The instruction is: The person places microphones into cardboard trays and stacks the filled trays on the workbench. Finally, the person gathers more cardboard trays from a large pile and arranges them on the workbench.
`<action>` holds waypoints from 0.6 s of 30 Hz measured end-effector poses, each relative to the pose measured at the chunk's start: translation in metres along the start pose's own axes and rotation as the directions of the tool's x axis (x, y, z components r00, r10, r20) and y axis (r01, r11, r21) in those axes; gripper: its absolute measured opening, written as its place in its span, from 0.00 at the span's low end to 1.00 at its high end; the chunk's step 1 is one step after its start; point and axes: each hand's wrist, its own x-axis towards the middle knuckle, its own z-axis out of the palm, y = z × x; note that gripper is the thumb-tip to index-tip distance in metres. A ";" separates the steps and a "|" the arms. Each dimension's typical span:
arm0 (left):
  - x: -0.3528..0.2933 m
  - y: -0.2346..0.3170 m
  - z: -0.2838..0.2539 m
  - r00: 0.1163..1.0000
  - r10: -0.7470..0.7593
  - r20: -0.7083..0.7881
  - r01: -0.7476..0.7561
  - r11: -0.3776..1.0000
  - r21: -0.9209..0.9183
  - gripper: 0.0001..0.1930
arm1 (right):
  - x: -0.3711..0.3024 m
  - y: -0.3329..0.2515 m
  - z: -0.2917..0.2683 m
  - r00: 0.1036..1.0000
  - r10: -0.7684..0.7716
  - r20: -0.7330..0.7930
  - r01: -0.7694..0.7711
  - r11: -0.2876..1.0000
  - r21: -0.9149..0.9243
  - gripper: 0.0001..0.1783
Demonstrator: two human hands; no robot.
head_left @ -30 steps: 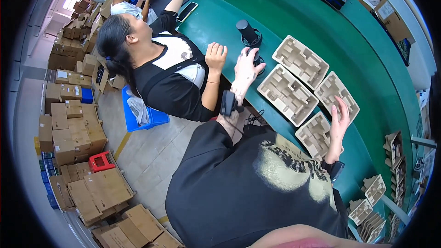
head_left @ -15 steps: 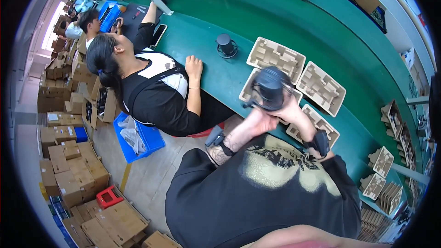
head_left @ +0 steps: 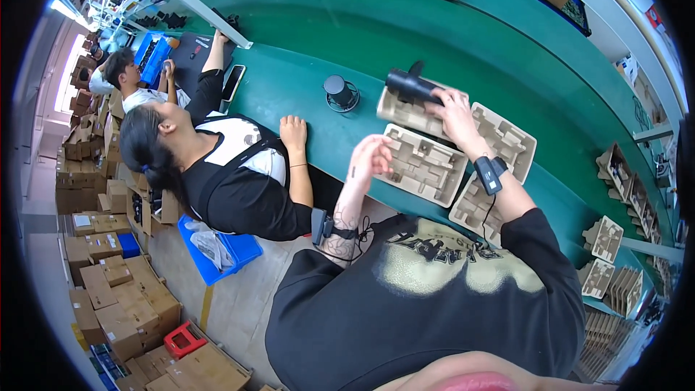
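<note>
My right hand (head_left: 455,110) is closed on a black cylindrical device (head_left: 411,87), which lies tilted on its side over the far-left moulded pulp tray (head_left: 392,113). A short part sticks up from the device. My left hand (head_left: 372,157) holds nothing; its fingers are loosely bent and apart above the left edge of the near-left pulp tray (head_left: 432,171). Beside these stand a far-right pulp tray (head_left: 515,134) and a near-right pulp tray (head_left: 474,210), partly behind my right forearm. Another black device with a ring-shaped base (head_left: 339,93) stands upright on the green table.
A co-worker (head_left: 246,166) sits close on my left, one hand resting on the green table (head_left: 282,80). A phone (head_left: 233,82) lies there. Stacked pulp trays (head_left: 615,286) are at the right. A blue bin (head_left: 221,250) and cardboard boxes (head_left: 130,304) stand on the floor.
Both hands held the device over the near-left tray. My left hand has let go and moved left; my right hand has carried the device away to the far-left tray, tipping it over.
</note>
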 end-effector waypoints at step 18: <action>0.162 0.002 -0.045 0.543 0.809 0.223 -0.408 0.022 0.913 0.21 | 0.077 -0.002 0.018 0.642 0.254 0.724 -0.549 0.811 0.203 0.37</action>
